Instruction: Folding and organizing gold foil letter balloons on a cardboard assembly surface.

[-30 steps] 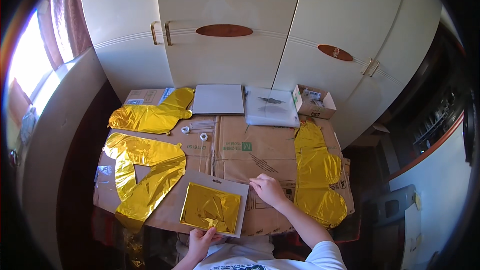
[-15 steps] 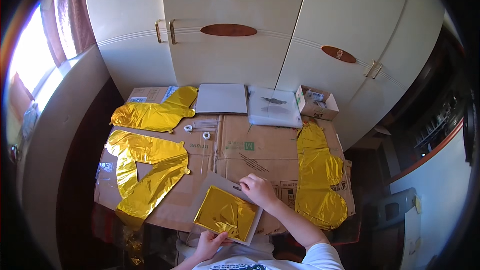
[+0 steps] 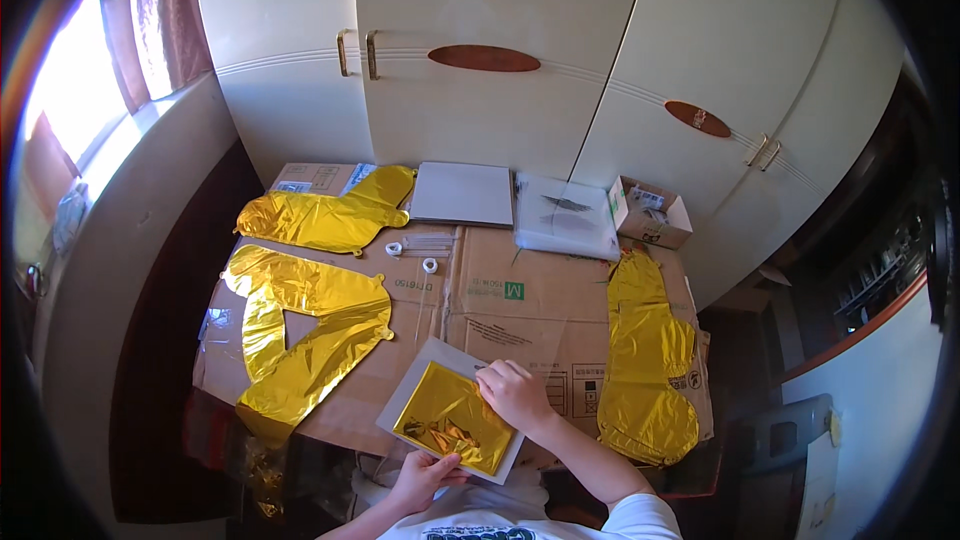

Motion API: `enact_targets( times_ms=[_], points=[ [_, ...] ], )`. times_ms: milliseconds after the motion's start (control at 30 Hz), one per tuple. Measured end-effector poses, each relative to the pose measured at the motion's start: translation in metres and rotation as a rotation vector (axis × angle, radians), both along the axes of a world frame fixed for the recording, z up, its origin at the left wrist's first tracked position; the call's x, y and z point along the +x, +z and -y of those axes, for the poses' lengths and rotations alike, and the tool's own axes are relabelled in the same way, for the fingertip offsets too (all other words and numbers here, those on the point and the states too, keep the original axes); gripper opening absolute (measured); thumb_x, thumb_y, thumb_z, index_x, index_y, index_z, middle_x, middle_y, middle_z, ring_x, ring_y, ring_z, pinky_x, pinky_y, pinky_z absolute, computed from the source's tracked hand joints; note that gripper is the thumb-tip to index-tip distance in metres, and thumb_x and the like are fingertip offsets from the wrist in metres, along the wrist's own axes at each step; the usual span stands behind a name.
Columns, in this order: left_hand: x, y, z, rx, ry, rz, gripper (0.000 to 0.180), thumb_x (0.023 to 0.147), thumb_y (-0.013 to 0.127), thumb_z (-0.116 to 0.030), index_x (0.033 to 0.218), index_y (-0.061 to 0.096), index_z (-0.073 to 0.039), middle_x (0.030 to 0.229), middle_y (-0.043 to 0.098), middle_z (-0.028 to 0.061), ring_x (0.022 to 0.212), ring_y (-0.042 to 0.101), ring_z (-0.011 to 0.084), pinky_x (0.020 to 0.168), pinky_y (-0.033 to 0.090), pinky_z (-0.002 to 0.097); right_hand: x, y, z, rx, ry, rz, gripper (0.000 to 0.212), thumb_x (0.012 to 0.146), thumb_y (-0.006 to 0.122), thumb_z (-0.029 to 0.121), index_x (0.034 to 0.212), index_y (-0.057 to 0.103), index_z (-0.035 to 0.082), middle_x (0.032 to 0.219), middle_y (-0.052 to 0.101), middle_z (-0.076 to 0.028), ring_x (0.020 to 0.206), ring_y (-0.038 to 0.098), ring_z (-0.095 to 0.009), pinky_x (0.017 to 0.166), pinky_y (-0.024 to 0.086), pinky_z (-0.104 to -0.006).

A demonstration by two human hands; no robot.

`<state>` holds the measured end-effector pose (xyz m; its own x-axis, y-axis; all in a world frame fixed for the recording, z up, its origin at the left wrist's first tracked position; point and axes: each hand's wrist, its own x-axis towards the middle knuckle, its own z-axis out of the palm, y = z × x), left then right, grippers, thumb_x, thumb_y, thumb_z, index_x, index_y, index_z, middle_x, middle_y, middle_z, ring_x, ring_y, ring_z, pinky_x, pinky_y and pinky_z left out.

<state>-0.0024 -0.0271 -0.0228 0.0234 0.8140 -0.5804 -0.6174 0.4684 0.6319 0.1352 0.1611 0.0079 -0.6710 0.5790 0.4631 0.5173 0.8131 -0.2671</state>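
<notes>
Shifted right hand (image 3: 513,395) from beside the gold foil packet (image 3: 455,412) to its upper right edge, with fingers curled, unclear whether gripping; kept left hand (image 3: 426,481) pinching its lower edge.

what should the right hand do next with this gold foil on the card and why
Probably pinch the upper right edge of the folded gold foil: the right hand is at that edge, and the left hand grips the grey card at its lower edge, steadying it.
</notes>
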Motion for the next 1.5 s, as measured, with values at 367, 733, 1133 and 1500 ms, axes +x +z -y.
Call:
enact_targets(
  times_ms=[367, 733, 1133, 1500],
  points=[
    [0.003, 0.004, -0.002, -0.02, -0.008, -0.02, 0.023, 0.097, 0.059, -0.015, 0.109, 0.061, 0.004, 0.1, 0.069, 0.0134, 0.087, 0.069, 0.0189, 0.077, 0.059, 0.0311, -0.022, 0.008, -0.003, 0.149, 0.007, 0.098, 0.013, 0.075, 0.068, 0.015, 0.074, 0.055, 0.012, 0.074, 0.054, -0.001, 0.074, 0.061, -0.018, 0.06, 0.053, -0.0329],
    [0.003, 0.009, -0.007, -0.077, 0.039, 0.076, 0.022, 0.097, 0.057, -0.014, 0.111, 0.06, 0.004, 0.102, 0.067, 0.0117, 0.087, 0.069, 0.0189, 0.076, 0.058, 0.0292, -0.037, 0.004, -0.006, 0.188, 0.016, 0.108, 0.017, 0.073, 0.071, 0.017, 0.071, 0.054, 0.013, 0.071, 0.053, 0.0, 0.07, 0.061, -0.016, 0.059, 0.052, -0.0319],
    [0.003, 0.015, -0.009, -0.105, 0.045, 0.095, 0.022, 0.098, 0.057, -0.014, 0.11, 0.06, 0.003, 0.103, 0.067, 0.0118, 0.088, 0.069, 0.019, 0.076, 0.058, 0.029, -0.055, -0.002, -0.013, 0.254, 0.083, 0.105, 0.013, 0.075, 0.065, 0.015, 0.07, 0.053, 0.013, 0.069, 0.053, 0.0, 0.067, 0.06, -0.016, 0.057, 0.051, -0.0306],
    [0.004, 0.021, -0.018, -0.093, 0.044, 0.097, 0.021, 0.097, 0.058, -0.016, 0.107, 0.062, 0.001, 0.101, 0.068, 0.011, 0.085, 0.069, 0.0176, 0.075, 0.058, 0.0279, -0.047, 0.008, -0.007, 0.25, 0.114, 0.122, 0.006, 0.075, 0.061, 0.013, 0.073, 0.056, 0.012, 0.071, 0.055, 0.0, 0.071, 0.063, -0.015, 0.059, 0.053, -0.0291]
  ],
)
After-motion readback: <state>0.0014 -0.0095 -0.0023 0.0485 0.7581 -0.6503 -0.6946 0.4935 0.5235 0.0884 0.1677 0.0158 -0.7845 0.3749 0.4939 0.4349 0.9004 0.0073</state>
